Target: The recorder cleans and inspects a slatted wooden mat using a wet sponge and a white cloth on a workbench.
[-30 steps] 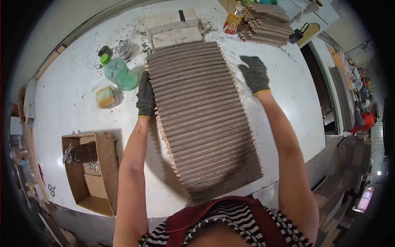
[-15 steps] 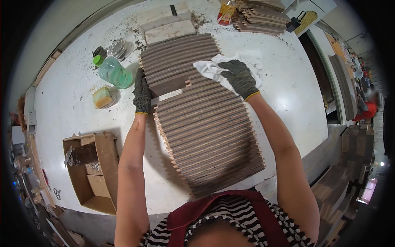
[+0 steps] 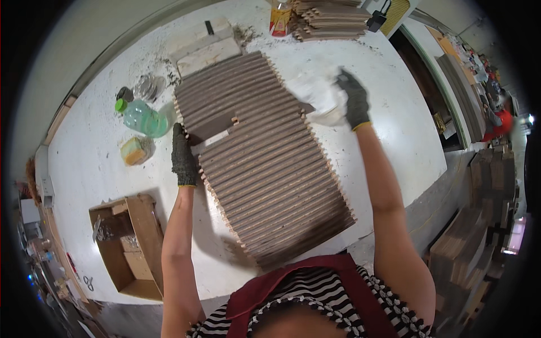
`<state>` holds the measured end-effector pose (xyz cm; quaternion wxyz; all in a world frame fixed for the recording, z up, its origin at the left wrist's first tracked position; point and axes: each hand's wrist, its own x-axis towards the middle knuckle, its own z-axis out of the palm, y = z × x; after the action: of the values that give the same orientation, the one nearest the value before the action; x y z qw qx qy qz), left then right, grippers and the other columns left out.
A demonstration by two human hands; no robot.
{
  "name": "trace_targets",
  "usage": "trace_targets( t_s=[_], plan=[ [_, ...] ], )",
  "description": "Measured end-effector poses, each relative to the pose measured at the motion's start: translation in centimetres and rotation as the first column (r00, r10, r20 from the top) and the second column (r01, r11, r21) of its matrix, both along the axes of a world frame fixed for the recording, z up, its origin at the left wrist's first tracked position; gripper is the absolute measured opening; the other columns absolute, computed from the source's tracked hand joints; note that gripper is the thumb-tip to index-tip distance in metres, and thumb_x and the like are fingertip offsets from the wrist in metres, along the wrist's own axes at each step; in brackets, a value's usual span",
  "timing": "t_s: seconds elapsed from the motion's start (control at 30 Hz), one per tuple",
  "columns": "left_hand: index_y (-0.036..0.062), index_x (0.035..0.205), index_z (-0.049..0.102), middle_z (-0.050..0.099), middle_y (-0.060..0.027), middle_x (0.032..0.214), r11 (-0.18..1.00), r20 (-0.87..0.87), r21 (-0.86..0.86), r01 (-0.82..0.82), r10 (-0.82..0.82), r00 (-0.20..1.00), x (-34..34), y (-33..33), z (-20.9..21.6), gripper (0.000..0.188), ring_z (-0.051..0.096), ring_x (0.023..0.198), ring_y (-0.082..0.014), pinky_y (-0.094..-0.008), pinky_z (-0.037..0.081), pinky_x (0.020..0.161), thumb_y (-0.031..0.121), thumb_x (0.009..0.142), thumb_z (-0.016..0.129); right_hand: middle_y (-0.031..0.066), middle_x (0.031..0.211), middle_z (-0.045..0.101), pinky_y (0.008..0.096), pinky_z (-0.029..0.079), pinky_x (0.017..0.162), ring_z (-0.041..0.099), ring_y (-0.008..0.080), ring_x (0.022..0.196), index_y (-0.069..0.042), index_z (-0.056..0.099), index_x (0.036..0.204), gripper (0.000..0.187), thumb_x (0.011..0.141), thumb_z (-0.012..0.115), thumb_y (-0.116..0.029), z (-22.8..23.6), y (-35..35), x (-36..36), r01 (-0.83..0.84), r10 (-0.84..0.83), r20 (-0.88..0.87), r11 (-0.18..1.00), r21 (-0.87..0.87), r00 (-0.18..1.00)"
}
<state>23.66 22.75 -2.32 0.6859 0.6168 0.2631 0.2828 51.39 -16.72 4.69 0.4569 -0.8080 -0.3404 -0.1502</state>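
A long bed of ribbed brown strips point(image 3: 270, 169) lay diagonally across the white counter point(image 3: 389, 118), running from near the person's apron up toward the far edge. The left hand point(image 3: 183, 158), gloved, pressed flat against the bed's left side where one strip point(image 3: 211, 130) sat skewed out of line — prob. bracing the row so it wouldn't slide; its grip was not closed on anything, fingers lying along the strip ends. The right hand point(image 3: 354, 98), also gloved, had its grip closed on a white cloth point(image 3: 318, 96) at the bed's right edge, resting on the counter just beside the strips. Room to move: the right side of the counter was mostly bare, w/ the counter edge well off. The left was tighter — a green-capped plastic bottle point(image 3: 143, 117) and a small yellowish block point(image 3: 133, 151) sat near the left hand. At the far end pale slabs point(image 3: 205, 48) touched or nearly touched the bed, and a stack of similar strips point(image 3: 329, 17) stood beyond. An open cardboard box point(image 3: 129, 248) sat off the counter's near-left edge.
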Motion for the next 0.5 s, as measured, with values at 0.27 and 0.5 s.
trace_targets(
  t_s=[0.27, 0.5],
  plan=[
    [0.0053, 0.149, 0.033, 0.063, -0.0058, 0.098, 0.961, -0.072, 0.276, -0.03, 0.051, 0.996, -1.4, -1.0, -0.5, 0.053, 0.055, 0.088, -0.0124, -0.0275, 0.046, 0.083, 0.033, 0.105, 0.037, 0.0087, 0.128, 0.06, 0.0311, 0.041, 0.102, 0.057, 0.0191, 0.116, -0.001, 0.057, 0.129, 0.045, 0.09, 0.063, -0.022, -4.2, 2.3, 2.0, 0.317, 0.235, -0.844, 0.851, 0.418, 0.483],
    [0.0124, 0.141, 0.048, 0.062, -0.0044, 0.106, 0.978, -0.145, -0.161, -0.13, 0.106, 0.984, -0.6, -1.1, 0.4, 0.056, 0.055, 0.084, -0.0117, -0.0264, 0.046, 0.076, 0.051, 0.1, 0.039, 0.0177, 0.119, 0.065, 0.0323, 0.044, 0.096, 0.061, 0.0253, 0.108, -0.004, 0.063, 0.121, 0.041, 0.089, 0.062, -0.028, -3.3, 8.7, -3.2, -0.19, 0.161, -0.605, 0.982, 0.017, 0.78]
  ],
)
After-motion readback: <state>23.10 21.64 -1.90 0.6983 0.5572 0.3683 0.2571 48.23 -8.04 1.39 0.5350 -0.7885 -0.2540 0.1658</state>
